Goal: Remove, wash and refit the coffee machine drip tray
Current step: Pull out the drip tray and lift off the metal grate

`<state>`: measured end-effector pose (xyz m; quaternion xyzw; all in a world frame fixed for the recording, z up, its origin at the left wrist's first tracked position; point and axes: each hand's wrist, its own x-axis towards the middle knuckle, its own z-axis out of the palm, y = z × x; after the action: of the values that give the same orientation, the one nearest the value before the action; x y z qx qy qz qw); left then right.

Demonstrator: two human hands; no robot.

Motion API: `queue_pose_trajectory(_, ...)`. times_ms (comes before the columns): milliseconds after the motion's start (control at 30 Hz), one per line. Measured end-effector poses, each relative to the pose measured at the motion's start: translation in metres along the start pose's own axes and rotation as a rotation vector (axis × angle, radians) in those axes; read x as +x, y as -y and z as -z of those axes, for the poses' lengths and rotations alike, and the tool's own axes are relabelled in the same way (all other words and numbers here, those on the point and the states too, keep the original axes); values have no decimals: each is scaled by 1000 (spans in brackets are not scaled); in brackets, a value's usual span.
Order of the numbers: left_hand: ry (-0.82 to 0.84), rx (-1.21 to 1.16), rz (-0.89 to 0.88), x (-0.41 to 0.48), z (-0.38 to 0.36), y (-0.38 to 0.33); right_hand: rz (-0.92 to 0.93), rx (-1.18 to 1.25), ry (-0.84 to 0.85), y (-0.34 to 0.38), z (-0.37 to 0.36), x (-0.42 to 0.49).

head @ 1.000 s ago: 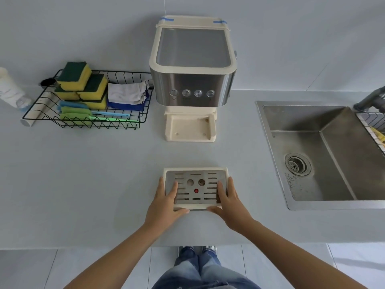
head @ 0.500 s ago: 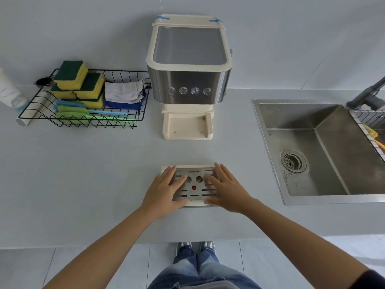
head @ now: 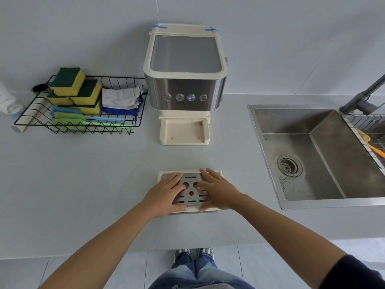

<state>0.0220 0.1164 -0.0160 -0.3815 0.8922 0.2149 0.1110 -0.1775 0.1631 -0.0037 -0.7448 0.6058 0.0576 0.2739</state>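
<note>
The left hand [head: 166, 193] and right hand [head: 216, 191] are lying flat, fingers spread and unclenched, atop the drip tray [head: 190, 200], which is resting on the table [head: 83, 184], long axis 9-to-3, at 6 o'clock from the coffee machine [head: 185, 84]; the sink [head: 316, 153] is lying at 3 o'clock, nearer the right hand.

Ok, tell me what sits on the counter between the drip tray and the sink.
Nothing visible: the stretch of counter between the drip tray and the sink is bare. Both hands, left and right, rest flat on the tray's grate.
</note>
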Motion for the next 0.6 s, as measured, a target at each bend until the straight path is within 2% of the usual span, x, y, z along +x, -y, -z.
queue_pose_trajectory(333, -73, 19, -29, 7, 17, -3, 67, -57, -111, -8, 13, -2)
queue_pose_trajectory(600, -140, 89, -133, 57, 46, -29, 3, -51, -199, -55, 49, -11)
